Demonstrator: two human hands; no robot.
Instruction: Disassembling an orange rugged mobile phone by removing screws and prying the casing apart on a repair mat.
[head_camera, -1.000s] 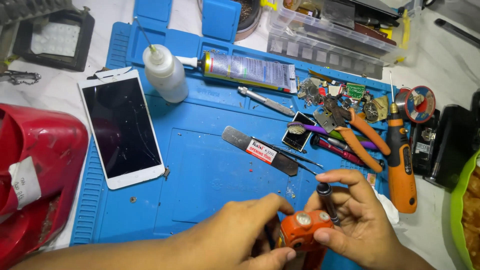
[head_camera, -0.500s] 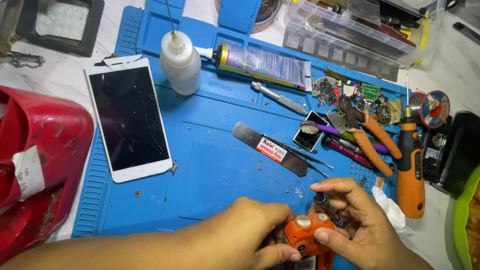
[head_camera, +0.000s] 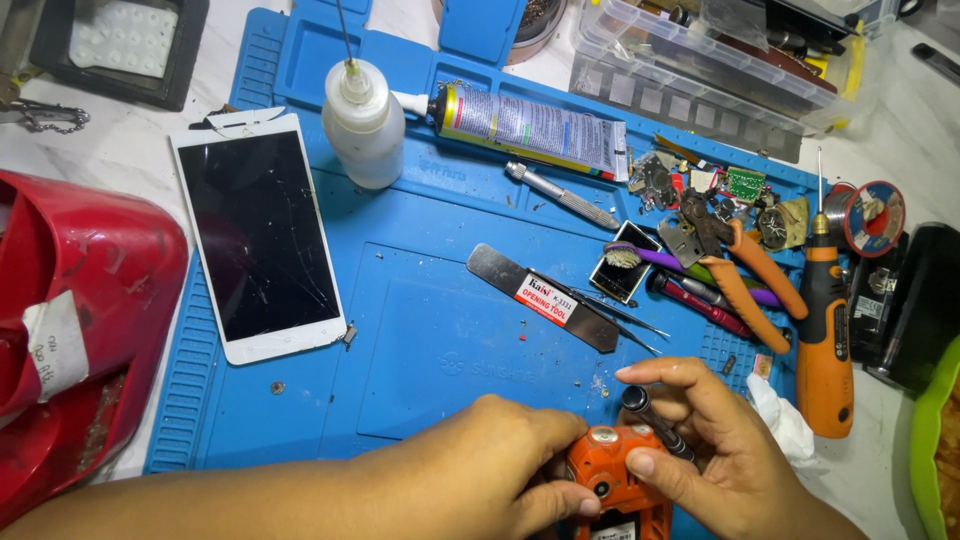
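With the orange device pinned at the mat's near edge by the left hand, grip clamped on it for steadiness, the right hand holds a screwdriver tight, tip angled down beside it.

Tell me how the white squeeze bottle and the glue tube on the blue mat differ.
The white squeeze bottle stands upright; the glue tube lies flat on the blue mat. The bottle is plain white and squat; the tube is long, with a printed label and a yellow band. The bottle carries a thin needle tip; the tube has a short white nozzle. They sit side by side at the mat's far end.
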